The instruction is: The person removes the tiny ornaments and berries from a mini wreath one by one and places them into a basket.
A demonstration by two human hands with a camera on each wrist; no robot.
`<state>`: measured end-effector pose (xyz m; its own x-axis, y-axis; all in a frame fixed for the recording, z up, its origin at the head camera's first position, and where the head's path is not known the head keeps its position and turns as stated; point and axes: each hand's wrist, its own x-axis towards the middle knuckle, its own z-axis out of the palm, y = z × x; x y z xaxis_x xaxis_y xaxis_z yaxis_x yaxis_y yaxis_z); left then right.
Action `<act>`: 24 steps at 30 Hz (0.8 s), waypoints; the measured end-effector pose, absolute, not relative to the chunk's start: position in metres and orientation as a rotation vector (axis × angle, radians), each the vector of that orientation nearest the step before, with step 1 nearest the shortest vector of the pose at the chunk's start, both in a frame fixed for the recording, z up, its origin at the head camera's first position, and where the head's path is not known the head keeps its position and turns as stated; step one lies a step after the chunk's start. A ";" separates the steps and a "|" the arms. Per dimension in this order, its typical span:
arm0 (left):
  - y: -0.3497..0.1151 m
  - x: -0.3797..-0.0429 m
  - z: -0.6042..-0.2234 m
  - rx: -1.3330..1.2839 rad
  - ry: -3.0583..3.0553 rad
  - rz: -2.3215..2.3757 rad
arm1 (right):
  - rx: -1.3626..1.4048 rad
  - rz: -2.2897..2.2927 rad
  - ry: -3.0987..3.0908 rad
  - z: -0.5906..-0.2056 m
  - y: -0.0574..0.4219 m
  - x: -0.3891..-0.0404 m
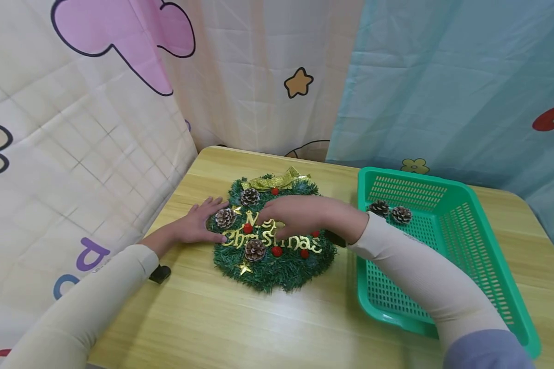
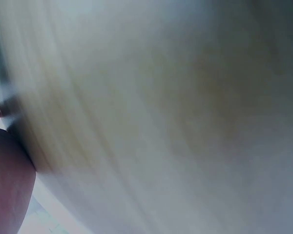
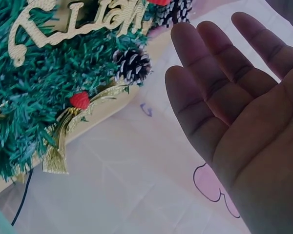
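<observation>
A green tinsel wreath lies on the table, with gold "Merry Christmas" lettering, red berries, gold stars and a gold ribbon bow at its far edge. Pine cones sit on its left half, one of them a pine cone below the lettering. My left hand rests at the wreath's left edge, fingers spread beside another pine cone. Over the wreath's middle hovers my right hand, hiding part of the lettering. In the right wrist view its fingers are extended and hold nothing.
A green plastic basket stands to the right, with pine cones inside near its far left corner. My right forearm crosses its near left side. A small black object lies by my left wrist. Printed curtains hang behind the table.
</observation>
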<state>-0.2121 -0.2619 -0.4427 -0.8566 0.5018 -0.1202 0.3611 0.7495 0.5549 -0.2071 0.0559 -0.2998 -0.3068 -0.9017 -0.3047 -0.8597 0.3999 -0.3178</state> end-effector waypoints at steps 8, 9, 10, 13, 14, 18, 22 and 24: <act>-0.262 -0.210 -0.443 0.676 2.691 0.761 | -1.543 -0.138 2.198 -0.306 0.041 -0.203; -0.262 -0.210 -0.443 0.675 2.691 0.763 | -1.546 -0.132 2.199 -0.307 0.040 -0.203; -0.262 -0.210 -0.443 0.674 2.691 0.765 | -1.551 -0.123 2.200 -0.308 0.038 -0.203; -0.262 -0.210 -0.443 0.676 2.692 0.766 | -1.558 -0.104 2.189 -0.309 0.033 -0.203; -0.262 -0.211 -0.444 0.676 2.692 0.766 | -1.555 -0.103 2.184 -0.310 0.031 -0.203; -0.263 -0.211 -0.445 0.674 2.690 0.766 | -1.531 -0.096 2.174 -0.313 0.027 -0.204; -0.263 -0.211 -0.445 0.670 2.686 0.775 | -1.508 -0.097 2.161 -0.318 0.023 -0.203; -0.263 -0.211 -0.444 0.670 2.687 0.771 | -1.506 -0.096 2.152 -0.321 0.021 -0.203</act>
<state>-0.2110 -0.2629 -0.4442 -0.8577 0.4991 -0.1238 0.3573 0.7516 0.5544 -0.2025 0.0214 -0.3205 -0.2571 -0.8957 -0.3628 -0.8600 0.3833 -0.3369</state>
